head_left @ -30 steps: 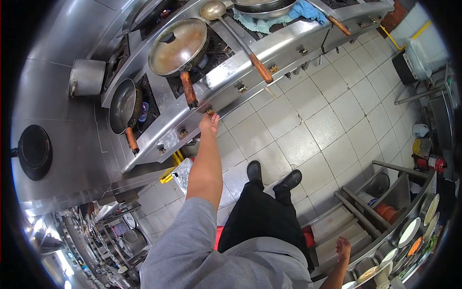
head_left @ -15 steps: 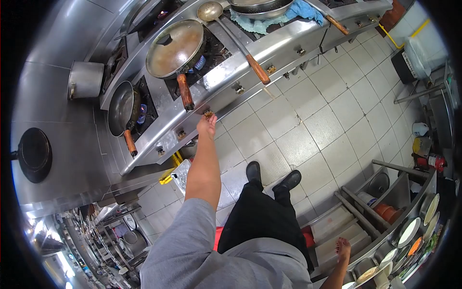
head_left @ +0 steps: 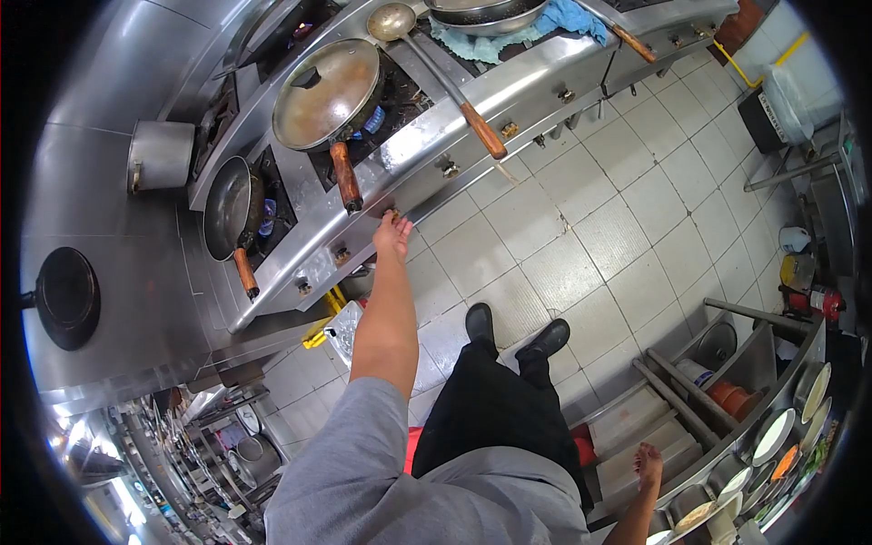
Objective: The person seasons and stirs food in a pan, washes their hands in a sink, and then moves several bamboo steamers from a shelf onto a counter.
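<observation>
My left hand [head_left: 392, 234] is at the stove front, its fingers closed round a burner knob [head_left: 391, 214] below the lidded pan. That pan [head_left: 329, 95] has a glass lid and a wooden handle [head_left: 345, 177], and a blue flame shows beneath it. To its left, a dark frying pan [head_left: 233, 207] stands beside another lit burner. My right hand [head_left: 648, 463] hangs at the lower right near the shelf unit, fingers curled; whether anything is in them is too small to tell.
A long ladle [head_left: 445, 77] lies across the stove, beside pans on a blue cloth [head_left: 570, 20]. A steel pot [head_left: 162, 154] and a black pan [head_left: 67, 298] are at the left. Food containers [head_left: 772, 438] line the right counter above metal rails [head_left: 681, 397].
My left hand stays at the knob, with its fingers slightly shifted. The view has moved very slightly; the pans and ladle look unchanged.
</observation>
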{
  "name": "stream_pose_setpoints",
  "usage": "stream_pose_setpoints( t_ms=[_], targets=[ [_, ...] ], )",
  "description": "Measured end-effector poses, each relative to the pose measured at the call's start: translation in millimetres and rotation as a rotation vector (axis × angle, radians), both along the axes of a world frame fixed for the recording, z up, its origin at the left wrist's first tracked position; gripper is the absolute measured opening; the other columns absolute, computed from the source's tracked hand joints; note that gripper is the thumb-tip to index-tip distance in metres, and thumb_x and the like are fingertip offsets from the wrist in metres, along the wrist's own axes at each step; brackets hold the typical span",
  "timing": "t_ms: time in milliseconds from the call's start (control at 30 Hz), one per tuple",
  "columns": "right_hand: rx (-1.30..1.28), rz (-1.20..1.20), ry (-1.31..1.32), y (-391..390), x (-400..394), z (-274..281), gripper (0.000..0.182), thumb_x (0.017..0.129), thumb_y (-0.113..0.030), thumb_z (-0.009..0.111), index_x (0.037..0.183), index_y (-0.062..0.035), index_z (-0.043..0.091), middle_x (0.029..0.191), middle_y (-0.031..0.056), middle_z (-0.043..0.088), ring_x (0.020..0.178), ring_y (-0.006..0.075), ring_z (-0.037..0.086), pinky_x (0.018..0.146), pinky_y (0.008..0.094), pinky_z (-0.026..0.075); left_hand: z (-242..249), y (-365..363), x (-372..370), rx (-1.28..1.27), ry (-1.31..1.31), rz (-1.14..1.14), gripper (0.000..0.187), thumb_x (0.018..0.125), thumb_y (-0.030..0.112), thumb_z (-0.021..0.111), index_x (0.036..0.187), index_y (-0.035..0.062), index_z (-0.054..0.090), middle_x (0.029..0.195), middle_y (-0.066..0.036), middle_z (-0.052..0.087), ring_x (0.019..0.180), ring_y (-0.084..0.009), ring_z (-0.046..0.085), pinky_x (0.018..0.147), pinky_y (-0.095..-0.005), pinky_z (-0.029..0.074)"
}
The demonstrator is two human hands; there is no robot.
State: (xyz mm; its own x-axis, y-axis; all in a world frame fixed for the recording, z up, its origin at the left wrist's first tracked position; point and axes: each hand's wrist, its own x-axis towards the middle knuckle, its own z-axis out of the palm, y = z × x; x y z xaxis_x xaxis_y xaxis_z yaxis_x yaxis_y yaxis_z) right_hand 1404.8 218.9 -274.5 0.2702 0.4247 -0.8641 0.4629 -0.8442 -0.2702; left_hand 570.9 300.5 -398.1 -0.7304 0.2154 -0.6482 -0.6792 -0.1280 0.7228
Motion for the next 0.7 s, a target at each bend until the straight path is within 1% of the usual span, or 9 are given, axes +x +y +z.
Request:
stream_pose_setpoints(
  t_ms=[100,267,333,367,467,533,567,633,700],
  targets=[
    [0.012,0.003,-0.054,1.3,-3.3,1.9,0.017,0.091,-0.022,0.057,0.103,-0.0097,0.061,0.068,0.0003,0.055,0.050,0.0092,0.049,0.043,0.0239,0.038,3.4,0.1,0.6,-0.016,0.010,0.017,0.030,0.091,0.024,0.059,0.108,0.0009,0.052,0.102,-0.013,0.052,0.099,-0.0283,0.056,0.087,-0.0421,0.052],
    [0.025,0.028,-0.050,0.8,-2.3,1.2,0.019,0.092,-0.025,0.056,0.103,-0.0107,0.062,0.070,0.0000,0.056,0.051,0.0104,0.050,0.044,0.0259,0.038,3.4,-0.5,2.4,0.022,0.016,0.039,0.028,0.092,0.025,0.057,0.106,0.0016,0.052,0.101,-0.012,0.053,0.098,-0.0273,0.056,0.086,-0.0417,0.052],
    [0.028,0.032,-0.053,0.3,-1.3,-1.9,0.019,0.092,-0.024,0.056,0.103,-0.0109,0.062,0.070,-0.0001,0.056,0.051,0.0103,0.050,0.044,0.0259,0.038,1.1,-0.7,0.7,0.010,0.023,0.047,0.031,0.091,0.022,0.058,0.112,0.0005,0.050,0.103,-0.013,0.055,0.096,-0.0304,0.058,0.077,-0.0431,0.054],
    [0.030,0.019,-0.041,0.4,-1.0,-3.5,0.019,0.092,-0.024,0.056,0.103,-0.0110,0.062,0.069,0.0000,0.056,0.051,0.0104,0.050,0.044,0.0259,0.038,0.1,-0.7,0.1,0.012,0.024,0.048,0.031,0.091,0.022,0.058,0.112,0.0005,0.050,0.103,-0.013,0.055,0.096,-0.0304,0.058,0.077,-0.0431,0.054],
    [0.029,0.002,-0.020,2.7,-0.2,-5.8,0.018,0.091,-0.024,0.056,0.103,-0.0111,0.061,0.069,0.0002,0.056,0.050,0.0105,0.050,0.043,0.0257,0.037,1.0,-0.1,0.6,-0.006,-0.005,0.049,0.027,0.092,0.025,0.056,0.107,0.0021,0.052,0.101,-0.011,0.054,0.097,-0.0262,0.056,0.085,-0.0410,0.052],
    [0.023,-0.003,-0.011,0.7,0.4,-5.0,0.019,0.091,-0.025,0.057,0.103,-0.0112,0.061,0.068,0.0003,0.056,0.049,0.0105,0.049,0.043,0.0255,0.037,-3.2,-2.6,-2.5,0.014,0.008,0.037,0.032,0.091,0.022,0.059,0.112,0.0008,0.049,0.103,-0.014,0.055,0.095,-0.0298,0.059,0.074,-0.0419,0.054],
    [0.032,0.009,-0.013,2.1,-0.9,-5.9,0.019,0.091,-0.025,0.057,0.103,-0.0111,0.061,0.068,0.0003,0.056,0.049,0.0105,0.049,0.043,0.0254,0.037,-4.1,-3.7,-5.7,0.016,0.013,0.040,0.032,0.091,0.022,0.059,0.112,0.0008,0.049,0.103,-0.014,0.055,0.095,-0.0298,0.059,0.074,-0.0419,0.054],
    [0.046,0.020,-0.020,3.9,1.3,-5.9,0.018,0.091,-0.025,0.057,0.103,-0.0111,0.061,0.068,0.0002,0.055,0.049,0.0105,0.049,0.043,0.0252,0.037,-0.9,-1.7,-0.2,-0.007,0.003,0.034,0.027,0.092,0.026,0.057,0.107,0.0031,0.054,0.100,-0.011,0.054,0.098,-0.0260,0.055,0.085,-0.0406,0.052],
    [0.031,0.031,-0.032,5.7,1.4,-6.0,0.019,0.091,-0.026,0.058,0.102,-0.0113,0.061,0.067,0.0000,0.055,0.049,0.0102,0.049,0.043,0.0251,0.036,0.3,-0.8,1.5,-0.009,0.008,0.034,0.028,0.091,0.026,0.058,0.108,0.0038,0.054,0.101,-0.011,0.054,0.098,-0.0262,0.055,0.084,-0.0408,0.052]
  ],
)
